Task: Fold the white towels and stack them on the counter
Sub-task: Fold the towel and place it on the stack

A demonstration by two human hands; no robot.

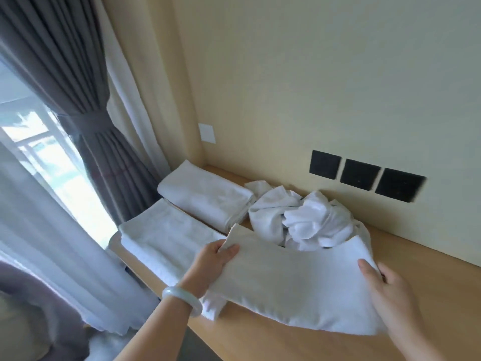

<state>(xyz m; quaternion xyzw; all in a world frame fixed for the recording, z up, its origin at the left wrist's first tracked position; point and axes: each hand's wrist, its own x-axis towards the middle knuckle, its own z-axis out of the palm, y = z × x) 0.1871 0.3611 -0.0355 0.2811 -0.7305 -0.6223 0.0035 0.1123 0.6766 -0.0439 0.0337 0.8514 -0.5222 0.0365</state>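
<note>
Counter: the pale wooden counter (260, 342) runs from centre left to lower right of the frame and carries every towel
Curtain: a grey curtain (78, 100) hangs tied back at upper left
Towel in hand: the half-folded towel (299, 282) spans the lower centre, its loose corner sagging at the left
Heap: the unfolded towels (299, 217) lie crumpled against the wall, just behind the one I hold
Folded: the far folded towel (205, 196) and the near folded towel (166, 235) lie side by side at centre left
Left hand: my left hand (210, 264) grips the left end, thumb on top
Right hand: my right hand (390, 285) grips the right end likewise
Bangle: a pale bangle (182, 299) circles my left wrist
Doing it well: I reckon matching the edges, keeping both ends taut and smoothing flat before stacking squarely
</note>
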